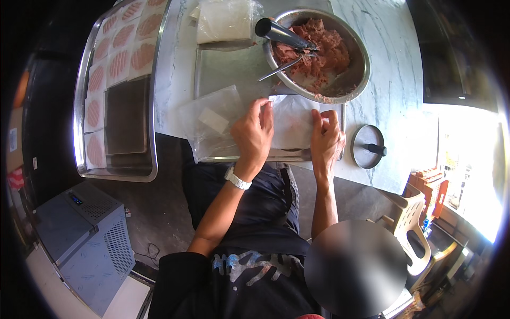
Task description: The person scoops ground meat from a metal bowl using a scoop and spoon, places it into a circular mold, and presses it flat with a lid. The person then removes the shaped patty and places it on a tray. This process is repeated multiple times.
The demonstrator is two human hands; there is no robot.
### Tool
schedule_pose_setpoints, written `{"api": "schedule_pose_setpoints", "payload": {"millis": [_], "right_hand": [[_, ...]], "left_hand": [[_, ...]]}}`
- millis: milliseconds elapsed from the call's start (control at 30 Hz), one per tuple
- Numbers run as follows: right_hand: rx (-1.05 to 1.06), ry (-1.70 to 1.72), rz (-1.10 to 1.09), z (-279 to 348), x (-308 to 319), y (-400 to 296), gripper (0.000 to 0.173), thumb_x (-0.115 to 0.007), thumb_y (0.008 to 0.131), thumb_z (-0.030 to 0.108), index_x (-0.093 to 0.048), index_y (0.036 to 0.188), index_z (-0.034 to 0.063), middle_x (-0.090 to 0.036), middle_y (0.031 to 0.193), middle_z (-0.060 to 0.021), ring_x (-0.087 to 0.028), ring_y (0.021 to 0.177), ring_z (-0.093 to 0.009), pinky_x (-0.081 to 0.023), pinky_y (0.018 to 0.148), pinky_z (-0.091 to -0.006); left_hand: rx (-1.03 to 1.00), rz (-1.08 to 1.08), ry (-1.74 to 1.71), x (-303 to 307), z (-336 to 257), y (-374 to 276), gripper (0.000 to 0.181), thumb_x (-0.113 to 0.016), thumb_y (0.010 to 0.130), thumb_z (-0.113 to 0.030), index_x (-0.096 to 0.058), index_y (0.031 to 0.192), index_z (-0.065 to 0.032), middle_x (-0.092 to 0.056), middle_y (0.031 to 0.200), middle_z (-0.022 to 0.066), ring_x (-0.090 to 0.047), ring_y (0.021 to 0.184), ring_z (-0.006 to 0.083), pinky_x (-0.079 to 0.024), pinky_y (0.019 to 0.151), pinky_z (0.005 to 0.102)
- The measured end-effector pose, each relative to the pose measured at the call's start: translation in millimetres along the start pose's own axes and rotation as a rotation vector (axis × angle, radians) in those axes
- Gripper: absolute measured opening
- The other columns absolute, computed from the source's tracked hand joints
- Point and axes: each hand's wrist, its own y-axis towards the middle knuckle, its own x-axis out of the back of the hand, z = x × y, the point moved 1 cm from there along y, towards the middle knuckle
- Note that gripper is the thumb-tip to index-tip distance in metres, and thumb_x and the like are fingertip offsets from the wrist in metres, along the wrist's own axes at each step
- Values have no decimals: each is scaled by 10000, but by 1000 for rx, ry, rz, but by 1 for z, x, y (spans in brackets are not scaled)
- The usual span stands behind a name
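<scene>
A thin white paper sheet (290, 125) lies between my hands over a metal tray (223, 60), with a faint pinkish patch showing on or through it. My left hand (255, 127), with a white watch on the wrist, pinches the sheet's far left corner. On the other side, my right hand (328, 133) has its thumb and fingertips together at the sheet's right edge. Left of the left hand lies a clear plastic bag (217, 119) with a small pale piece of paper in it. A round patty press plate with a black knob (368, 146) rests right of my right hand.
Beyond my hands stands a steel bowl (364, 75) of ground meat (326, 50), with a black-handled tool (281, 32) and a spoon (279, 70). A plastic-wrapped paper stack (227, 22) lies farther left. Ridged patties on papers (119, 63) sit in a long steel tray (155, 119).
</scene>
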Motion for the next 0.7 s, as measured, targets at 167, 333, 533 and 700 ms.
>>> {"api": "schedule_pose_setpoints", "payload": {"millis": [167,333,533,700], "right_hand": [[-5,-44,16,1,0,0,262,-594,934,325,-546,878,74,-605,567,-124,-611,531,-344,-428,493,-417],[-6,-22,-9,1,-1,-1,271,-597,934,319,-552,887,56,-598,577,-159,-565,518,-362,-400,525,-416],[-9,-39,-9,0,0,0,256,-593,934,324,-543,882,78,-611,573,-123,-613,539,-350,-435,503,-431],[109,13,-356,-37,37,-2,139,-607,920,224,-592,955,91,-657,739,-104,-636,605,-252,-452,532,-410]], "left_hand": [[-57,-23,34,1,-1,1,77,-676,872,-115,-649,915,-56,-495,529,52,-466,424,186,-368,450,325],[-55,-27,22,0,-1,1,72,-676,872,-112,-651,914,-60,-495,530,52,-464,425,182,-369,450,326],[-50,-26,27,0,0,0,69,-674,873,-119,-652,914,-68,-504,532,52,-476,428,179,-373,451,326],[-19,0,-2,2,0,0,87,-671,879,-145,-653,917,-69,-510,528,45,-491,432,175,-382,455,324]]}}
